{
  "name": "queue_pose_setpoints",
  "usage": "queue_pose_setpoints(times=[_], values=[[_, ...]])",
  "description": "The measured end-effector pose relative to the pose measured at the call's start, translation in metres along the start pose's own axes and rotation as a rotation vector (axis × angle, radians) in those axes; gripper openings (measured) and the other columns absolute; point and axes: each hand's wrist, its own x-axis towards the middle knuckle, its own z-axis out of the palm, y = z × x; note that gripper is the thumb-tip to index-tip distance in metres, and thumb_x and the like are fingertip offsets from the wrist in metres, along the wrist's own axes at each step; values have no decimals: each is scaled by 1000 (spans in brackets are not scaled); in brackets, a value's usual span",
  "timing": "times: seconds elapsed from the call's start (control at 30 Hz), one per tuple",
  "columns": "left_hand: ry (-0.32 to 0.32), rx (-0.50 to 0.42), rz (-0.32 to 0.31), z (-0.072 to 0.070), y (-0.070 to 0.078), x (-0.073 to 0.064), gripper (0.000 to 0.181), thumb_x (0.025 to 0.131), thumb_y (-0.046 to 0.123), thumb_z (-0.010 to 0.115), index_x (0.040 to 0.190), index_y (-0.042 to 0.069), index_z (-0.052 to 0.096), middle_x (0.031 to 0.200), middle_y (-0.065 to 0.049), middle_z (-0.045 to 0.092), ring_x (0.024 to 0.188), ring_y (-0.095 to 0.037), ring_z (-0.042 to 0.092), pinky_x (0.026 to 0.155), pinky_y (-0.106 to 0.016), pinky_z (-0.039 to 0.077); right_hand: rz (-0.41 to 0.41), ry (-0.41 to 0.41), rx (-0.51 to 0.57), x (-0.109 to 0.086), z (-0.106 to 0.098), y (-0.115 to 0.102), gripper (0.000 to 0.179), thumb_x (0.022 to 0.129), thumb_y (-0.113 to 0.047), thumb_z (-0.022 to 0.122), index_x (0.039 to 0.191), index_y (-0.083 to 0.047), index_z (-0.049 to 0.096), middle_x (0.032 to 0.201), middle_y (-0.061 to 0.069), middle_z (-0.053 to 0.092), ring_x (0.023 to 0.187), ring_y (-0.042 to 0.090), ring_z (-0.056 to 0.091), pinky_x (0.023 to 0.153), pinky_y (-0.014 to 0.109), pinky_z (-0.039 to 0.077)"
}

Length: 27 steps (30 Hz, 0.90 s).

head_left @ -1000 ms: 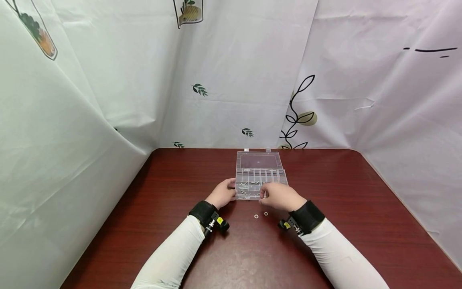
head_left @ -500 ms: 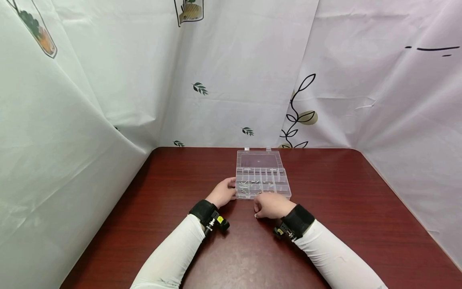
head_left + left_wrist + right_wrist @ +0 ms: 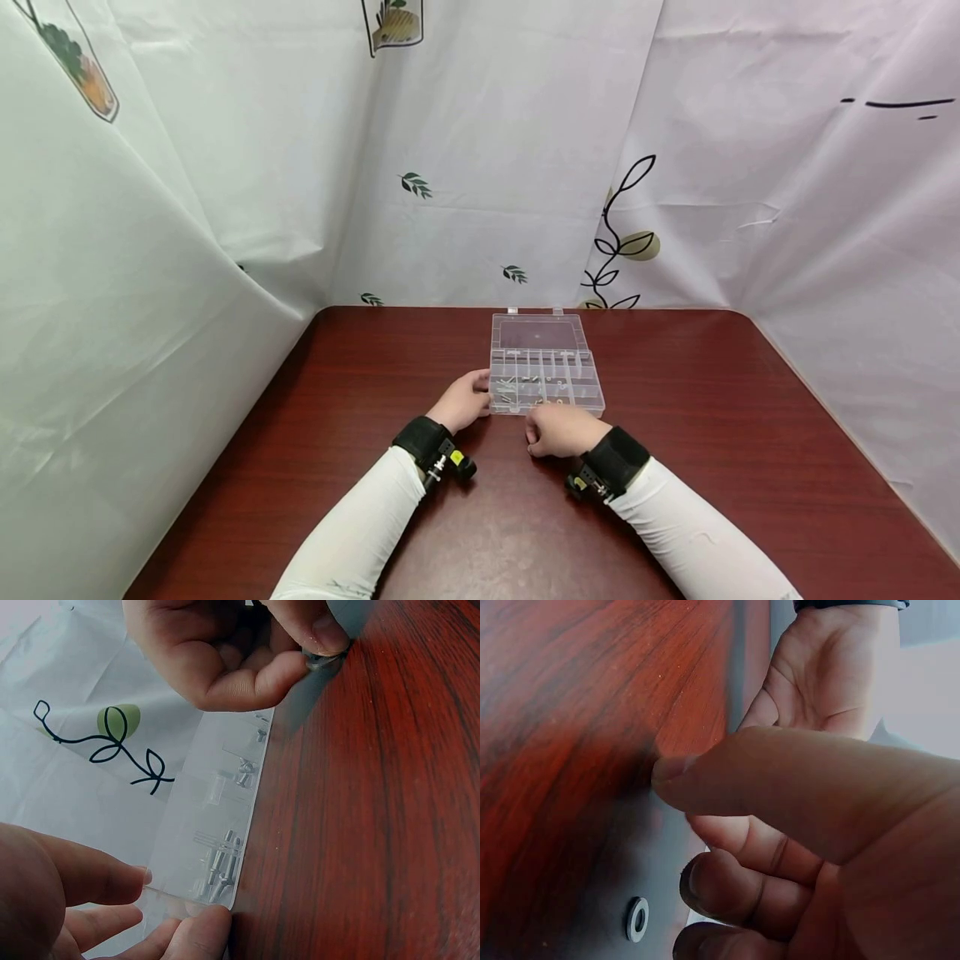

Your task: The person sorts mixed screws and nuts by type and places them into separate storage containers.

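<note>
A clear plastic compartment box (image 3: 585, 389) lies with its lid folded back on the table. Small metal screws (image 3: 223, 874) show through its wall. My left hand (image 3: 460, 403) grips the box's near left corner, thumb and fingers on either side in the left wrist view. Just in front of the box, my right hand (image 3: 564, 431) is low over the table. Its thumb and finger pinch a metal washer (image 3: 324, 661), seen at the fingertips in the left wrist view. A second washer (image 3: 637, 919) lies flat below the curled fingers; the hand covers it in the head view.
Dark red wood-grain table (image 3: 712, 417) surrounds the box on all sides. The box's open lid (image 3: 537, 333) lies toward the far edge. White printed cloth (image 3: 480, 167) hangs behind the table and along both sides.
From over the box, my right hand has come down and toward me onto the washers at the table. Its fingers have closed on one washer. My left hand has stayed at the box corner.
</note>
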Motion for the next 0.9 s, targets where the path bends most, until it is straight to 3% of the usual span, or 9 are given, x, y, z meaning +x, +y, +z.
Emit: queue_pose_setpoints(times=[0.4,0.6,0.7,0.9], values=[[0,6,-10,0,1,-1,54,97,-4,54,149,-4,38,132,-27,52,111,-35,62,85,-38,59,-79,-1,32,-1,-3,2,21,74,-10,68,61,-21,55,56,-14,45,53,5,43,50,23,38],[-5,5,2,-1,1,-1,54,97,-4,54,149,-4,38,132,-28,52,111,-35,62,84,-38,59,-41,21,111,0,-11,7,22,84,-15,72,68,-22,57,60,-13,51,55,5,49,54,24,43],[-7,1,3,-1,0,-1,54,97,-4,53,149,-4,38,132,-27,52,111,-35,62,84,-38,59,-10,75,162,-1,-17,11,20,87,-17,72,72,-22,60,62,-11,54,56,6,50,55,25,43],[-11,-7,-3,-1,-1,1,53,98,-4,52,149,-3,38,133,-27,52,111,-34,62,85,-38,59,69,286,213,-3,-31,25,12,90,-20,71,79,-20,66,66,-9,55,61,9,49,57,27,43]])
